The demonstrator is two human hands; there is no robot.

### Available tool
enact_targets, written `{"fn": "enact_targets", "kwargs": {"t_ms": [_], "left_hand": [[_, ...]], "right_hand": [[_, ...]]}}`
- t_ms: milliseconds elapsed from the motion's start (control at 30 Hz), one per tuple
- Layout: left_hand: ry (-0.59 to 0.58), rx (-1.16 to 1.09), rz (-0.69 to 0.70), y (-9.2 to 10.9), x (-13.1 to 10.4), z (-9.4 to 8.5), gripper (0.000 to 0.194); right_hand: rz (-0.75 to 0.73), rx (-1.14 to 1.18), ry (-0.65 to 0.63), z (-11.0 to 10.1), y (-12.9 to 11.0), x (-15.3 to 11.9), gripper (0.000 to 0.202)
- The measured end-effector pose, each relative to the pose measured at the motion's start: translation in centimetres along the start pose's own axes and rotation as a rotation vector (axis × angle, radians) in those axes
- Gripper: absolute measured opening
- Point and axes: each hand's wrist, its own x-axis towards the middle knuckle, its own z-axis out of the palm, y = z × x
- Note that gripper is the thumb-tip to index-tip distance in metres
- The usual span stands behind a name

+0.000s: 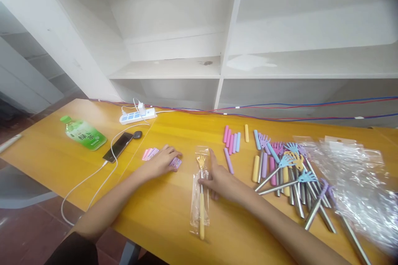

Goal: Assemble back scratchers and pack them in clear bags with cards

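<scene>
A yellow back scratcher (202,215), its hand-shaped head pointing away from me, lies with a clear plastic bag (195,207) in front of me on the table. My right hand (221,178) is at its right side, index finger stretched out along the bag's edge and thumb reaching over the metal shaft. To the left, my left hand (163,160) has its fingers curled on a small purple printed card (175,163). More pink and purple cards (150,153) lie just beyond that wrist.
Loose pastel handle tubes (230,140) and a pile of back scratchers (295,174) lie right of my right hand. Clear bags (363,178) are heaped at far right. A phone (118,148), green bottle (85,133) and power strip (137,116) stand left. White shelves (168,70) rise behind.
</scene>
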Motion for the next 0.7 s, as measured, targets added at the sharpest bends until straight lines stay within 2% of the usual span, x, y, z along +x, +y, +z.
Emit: {"fn": "enact_targets", "kwargs": {"t_ms": [67, 133, 233, 333, 467, 567, 633, 700], "left_hand": [[-0.005, -0.077, -0.019, 0.2, 0.3, -0.5, 0.053], [0.009, -0.173, -0.052, 0.6, 0.6, -0.9, 0.044], [0.014, -0.353, -0.152, 1.7, 1.0, -1.3, 0.028], [-0.021, -0.556, -0.192, 3.4, 1.8, -1.5, 0.03], [-0.04, -0.629, -0.017, 5.7, 3.8, -1.4, 0.036], [-0.016, -0.65, 0.051, 6.2, 5.7, -0.7, 0.037], [0.064, -0.693, 0.046, 6.0, 6.6, 0.2, 0.037], [0.215, -0.645, 0.016, 5.6, 7.1, 1.4, 0.031]], "right_hand": [[-0.04, -0.104, 0.116, -0.2, -0.3, -0.1, 0.096], [-0.149, -0.179, 0.22, -0.4, -0.8, 0.0, 0.082], [-0.343, -0.126, 0.241, -0.2, -1.2, 0.5, 0.055], [-0.424, -0.06, 0.239, 0.2, -0.7, 1.2, 0.043], [-0.426, -0.003, 0.278, 0.8, 0.4, 1.9, 0.038], [-0.342, 0.166, 0.31, 1.1, 1.1, 2.3, 0.04], [-0.295, 0.288, 0.369, 1.1, 1.3, 2.5, 0.043], [-0.286, 0.39, 0.46, 0.9, 1.4, 2.7, 0.045]]}}
